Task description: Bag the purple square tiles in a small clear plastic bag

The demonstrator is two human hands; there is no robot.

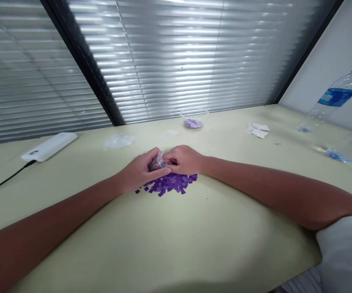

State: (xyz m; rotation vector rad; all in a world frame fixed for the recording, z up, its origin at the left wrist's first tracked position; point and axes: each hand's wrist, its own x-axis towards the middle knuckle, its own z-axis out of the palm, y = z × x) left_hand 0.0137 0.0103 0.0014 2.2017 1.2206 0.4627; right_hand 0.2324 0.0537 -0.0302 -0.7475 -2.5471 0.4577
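Your left hand (137, 173) is curled closed around a small clear plastic cup (157, 162), with its fingers wrapped over the side, and the cup tilts toward your right hand (183, 159). That hand is nearly closed too, its fingertips bunched against the cup's rim. You can't tell from this view whether they pinch the rim or something at it (your hands hide most of the cup). Dark purple shows through the thin plastic, so the cup seems to hold pieces like those below.

The step in hand is working at this cup with both hands, right over a heap of small purple squares (170, 183). The heap sits at the middle of the frame, just under your hands. Its flat, matte pieces lie overlapped, with strays loose along the edge.

The smooth cream worktop (163, 244) runs across the frame. At its far edge, upper centre, a clear round container (194, 114) holds pale lilac pieces. To the upper left lie a white power bank (49, 146) with a black cable (5, 179) and a crumpled clear plastic scrap (119, 141). White paper scraps (258, 130) and a clear water bottle with a blue label (336, 93) lie to the right.
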